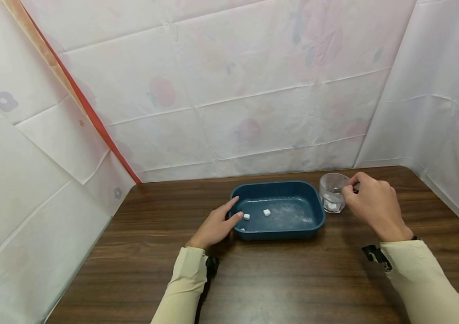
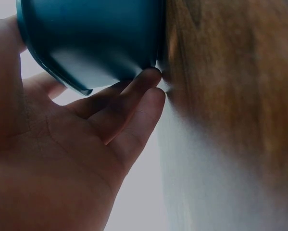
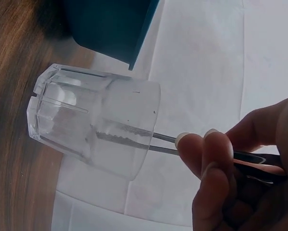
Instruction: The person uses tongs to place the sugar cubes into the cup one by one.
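In the head view, a blue rectangular tray [image 1: 288,234] holds white cubes [image 1: 267,212] toward its left side. At the tray's left end, my left hand [image 1: 214,227] grips the rim, with thumb and forefinger over the edge. Several fingers [image 2: 134,118] lie against the outer wall in the left wrist view. My right hand [image 1: 375,202] pinches dark metal tweezers [image 3: 165,151] between thumb and fingers. Their serrated tips reach inside a clear drinking glass [image 3: 119,101], slightly apart, with no cube between them. White cubes [image 1: 332,205] lie at the glass's bottom.
The glass stands close to the tray's right end, near the back of the brown wood-grain table [image 1: 152,252]. Pale printed sheets [image 1: 213,90] hang behind and on both sides, meeting the table's back edge.
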### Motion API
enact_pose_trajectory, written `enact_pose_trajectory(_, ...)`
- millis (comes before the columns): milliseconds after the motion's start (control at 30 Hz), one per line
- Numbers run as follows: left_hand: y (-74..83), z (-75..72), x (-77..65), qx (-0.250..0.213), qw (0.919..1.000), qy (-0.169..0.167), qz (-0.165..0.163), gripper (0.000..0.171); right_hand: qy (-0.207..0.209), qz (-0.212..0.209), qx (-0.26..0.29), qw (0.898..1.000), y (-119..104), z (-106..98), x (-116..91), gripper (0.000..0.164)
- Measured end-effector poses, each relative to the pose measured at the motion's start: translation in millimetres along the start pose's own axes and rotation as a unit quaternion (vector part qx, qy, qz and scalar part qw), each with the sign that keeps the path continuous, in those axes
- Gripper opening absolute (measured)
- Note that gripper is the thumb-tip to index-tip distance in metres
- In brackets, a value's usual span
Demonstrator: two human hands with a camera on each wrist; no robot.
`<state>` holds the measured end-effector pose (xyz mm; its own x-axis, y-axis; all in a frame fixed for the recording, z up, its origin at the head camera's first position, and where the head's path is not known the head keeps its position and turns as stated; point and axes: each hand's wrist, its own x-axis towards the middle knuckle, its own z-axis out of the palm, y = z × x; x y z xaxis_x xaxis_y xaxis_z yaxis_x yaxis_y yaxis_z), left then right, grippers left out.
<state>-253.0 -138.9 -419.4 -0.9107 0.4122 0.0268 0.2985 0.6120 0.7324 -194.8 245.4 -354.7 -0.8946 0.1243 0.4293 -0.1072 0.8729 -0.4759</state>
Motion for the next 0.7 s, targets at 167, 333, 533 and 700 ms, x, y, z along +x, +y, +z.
enact_pose_trajectory(167,0.3,0.0,-0.4,-0.004,1.0,0.001,0.008,0.065,-0.011,0.001,0.003,1.0,0.7,0.9,-0.9,0.02)
enact_pose_trajectory(333,-0.1,-0.6,0.1,-0.003,1.0,-0.002,0.004,0.065,-0.021,0.002,0.0,1.0,1.1,1.5,-0.6,0.02)
enact_pose_trajectory(533,0.1,-0.2,-0.4,-0.002,1.0,0.001,0.006,0.065,-0.027,0.005,0.0,1.0,0.5,2.1,-0.4,0.02)
enact_pose_trajectory(700,-0.5,0.4,-0.4,-0.003,1.0,0.002,0.005,0.064,-0.026,0.002,-0.001,1.0,0.8,2.6,-0.3,0.02)
